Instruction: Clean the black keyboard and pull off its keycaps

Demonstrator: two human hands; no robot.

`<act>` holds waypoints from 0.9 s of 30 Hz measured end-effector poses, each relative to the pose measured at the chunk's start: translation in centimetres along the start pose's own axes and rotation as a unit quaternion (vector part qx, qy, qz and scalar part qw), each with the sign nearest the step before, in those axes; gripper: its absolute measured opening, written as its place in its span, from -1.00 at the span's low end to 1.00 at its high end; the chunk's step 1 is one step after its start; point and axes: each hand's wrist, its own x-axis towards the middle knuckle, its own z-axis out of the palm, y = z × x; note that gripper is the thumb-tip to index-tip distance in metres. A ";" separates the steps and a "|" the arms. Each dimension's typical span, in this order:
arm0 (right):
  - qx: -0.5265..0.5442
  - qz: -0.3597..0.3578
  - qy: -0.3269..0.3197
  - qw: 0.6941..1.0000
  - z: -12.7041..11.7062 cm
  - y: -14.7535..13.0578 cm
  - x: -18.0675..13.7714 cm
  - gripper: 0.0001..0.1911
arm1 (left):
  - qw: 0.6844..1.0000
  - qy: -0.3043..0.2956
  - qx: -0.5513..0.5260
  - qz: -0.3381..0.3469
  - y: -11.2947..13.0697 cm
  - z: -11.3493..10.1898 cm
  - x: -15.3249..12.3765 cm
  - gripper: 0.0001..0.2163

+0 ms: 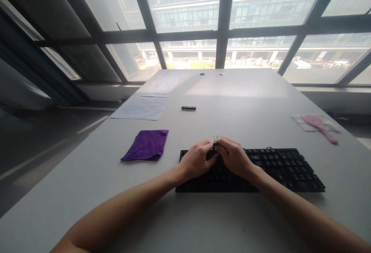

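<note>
Both of my hands meet over the left part of a black keyboard [290, 168] lying on the white table. Between the fingertips is a small black piece with two thin silver wire prongs [215, 139] pointing up; its exact kind is too small to tell. My left hand [198, 158] is closed, its thumb and forefinger pinching the piece from the left. From the right, my right hand [233, 155] is closed against it too, fingers bent. The hands hide part of the keys beneath them. Beyond them lies a short row of several small black pieces [188, 108].
A folded purple cloth [147, 144] lies left of the keyboard. Printed paper sheets [142, 108] rest along the table's left edge. At the right, a pink hairbrush [319, 125] lies partly on a white sheet [304, 123]. Large windows [188, 52] stand beyond the table's far edge.
</note>
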 end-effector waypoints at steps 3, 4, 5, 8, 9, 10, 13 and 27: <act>-0.010 -0.005 0.000 1.000 0.0 0.0 -0.3 -0.75 | 1.000 -0.013 -0.014 0.004 -0.5 0.1 0.5 -0.91; -0.016 0.001 0.001 1.000 0.0 0.1 -0.4 -0.76 | 1.000 -0.018 -0.013 0.001 -0.7 0.2 0.7 -0.90; -0.021 0.007 0.004 1.000 0.1 0.2 -0.4 -0.77 | 1.000 -0.022 -0.011 -0.003 -0.9 0.4 0.8 -0.89; -0.031 0.020 0.014 0.999 0.3 0.5 -0.5 -0.79 | 1.000 -0.026 0.000 -0.011 -1.2 0.8 1.2 -0.87; -0.032 0.022 0.017 0.999 0.3 0.5 -0.5 -0.78 | 1.000 -0.023 0.007 -0.011 -1.2 1.0 1.2 -0.87; -0.031 0.021 0.022 0.999 0.3 0.6 -0.5 -0.78 | 1.000 -0.018 0.017 -0.010 -1.2 1.1 1.2 -0.87; -0.027 0.010 0.023 0.999 0.3 0.7 -0.6 -0.76 | 0.998 -0.017 0.055 0.000 -1.1 1.4 1.1 -0.85; 0.002 -0.028 0.054 0.998 0.3 0.3 -0.5 -0.77 | 0.994 0.012 0.099 0.042 -0.7 1.4 0.7 -0.75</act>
